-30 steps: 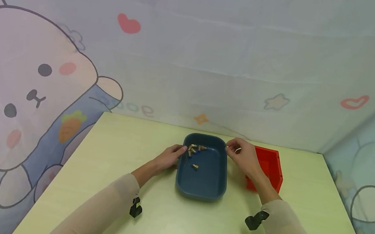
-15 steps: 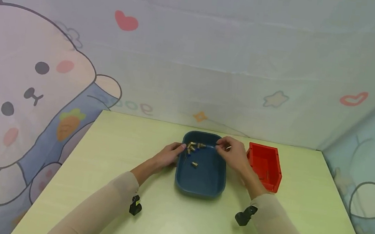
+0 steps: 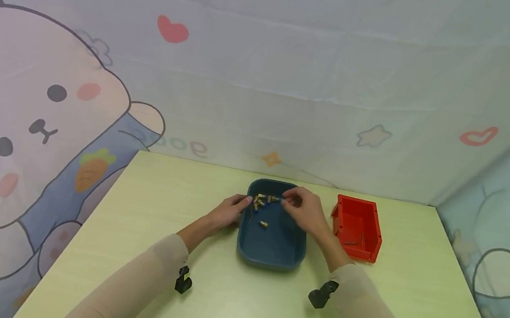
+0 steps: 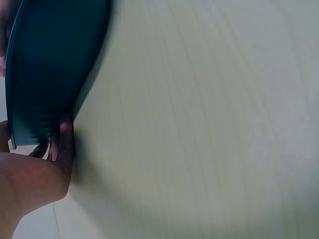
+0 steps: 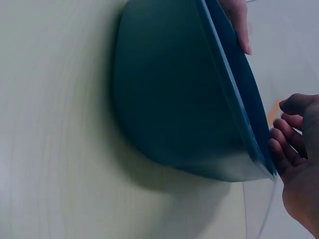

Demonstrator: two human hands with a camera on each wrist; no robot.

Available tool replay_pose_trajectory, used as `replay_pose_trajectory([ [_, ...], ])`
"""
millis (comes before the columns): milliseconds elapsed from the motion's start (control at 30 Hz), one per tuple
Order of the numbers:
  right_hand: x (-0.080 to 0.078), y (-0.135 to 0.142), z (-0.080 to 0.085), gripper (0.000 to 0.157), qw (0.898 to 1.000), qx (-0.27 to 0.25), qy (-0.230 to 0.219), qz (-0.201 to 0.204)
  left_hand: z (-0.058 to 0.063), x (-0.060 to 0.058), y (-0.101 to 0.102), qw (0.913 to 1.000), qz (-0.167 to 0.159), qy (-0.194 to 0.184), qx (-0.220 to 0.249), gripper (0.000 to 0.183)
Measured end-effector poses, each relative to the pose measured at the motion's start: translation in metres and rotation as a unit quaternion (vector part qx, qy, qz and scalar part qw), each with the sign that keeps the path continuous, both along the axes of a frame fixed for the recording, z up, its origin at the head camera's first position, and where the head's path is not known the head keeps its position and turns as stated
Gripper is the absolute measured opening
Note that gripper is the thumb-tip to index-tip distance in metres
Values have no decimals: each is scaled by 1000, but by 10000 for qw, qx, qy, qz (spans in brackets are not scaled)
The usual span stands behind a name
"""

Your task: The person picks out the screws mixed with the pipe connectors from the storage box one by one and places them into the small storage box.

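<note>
A dark blue plastic tray (image 3: 273,247) sits on the table with several small brass fittings (image 3: 262,199) bunched toward its far left; some show blue parts. One brass fitting (image 3: 264,224) lies apart from the bunch. My left hand (image 3: 228,212) grips the tray's left side, thumb over the rim and fingers along the outer wall, as the left wrist view also shows. My right hand (image 3: 306,212) reaches over the tray's far right part, its fingertips right at the end of a fitting. In the right wrist view its fingers are loosely bent, with nothing visible between them and the thumb.
A red bin (image 3: 375,230) stands on the table to the right of the tray, with a few thin metal pins (image 3: 350,243) inside. Behind the table's far edge hangs a printed cloth (image 3: 261,102). Black wrist cameras sit on both forearms.
My right hand has moved left from beside the red bin, over the tray's right rim, to the fittings. More of the red bin now shows. My left hand has stayed on the tray.
</note>
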State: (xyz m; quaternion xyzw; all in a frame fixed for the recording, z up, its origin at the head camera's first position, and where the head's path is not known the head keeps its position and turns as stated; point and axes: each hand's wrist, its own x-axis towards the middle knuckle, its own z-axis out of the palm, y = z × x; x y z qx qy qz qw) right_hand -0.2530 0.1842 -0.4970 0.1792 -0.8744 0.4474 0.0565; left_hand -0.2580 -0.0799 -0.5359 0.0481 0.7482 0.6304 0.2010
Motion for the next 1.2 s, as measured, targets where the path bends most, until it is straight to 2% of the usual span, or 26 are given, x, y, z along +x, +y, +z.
replay_pose_trajectory([
  [333, -3, -20, 5, 22, 9992, -392, -101, 20, 5, 0, 1, 10000, 20, -17, -26, 66],
  [467, -3, -27, 6, 23, 9988, -460, -118, 79, 3, -2, 0, 9999, 6, 6, -108, 65],
  [733, -7, -37, -2, 23, 9990, -427, -100, 86, 1, -1, 0, 9998, -75, 81, -192, 66],
  [1000, -6, -44, -12, 19, 9987, -382, -243, -240, 0, -2, 0, 9996, -69, 157, -214, 66],
  [1200, -4, -51, -18, 18, 9980, -444, -295, -327, 0, -1, 0, 9997, -55, 127, -205, 64],
])
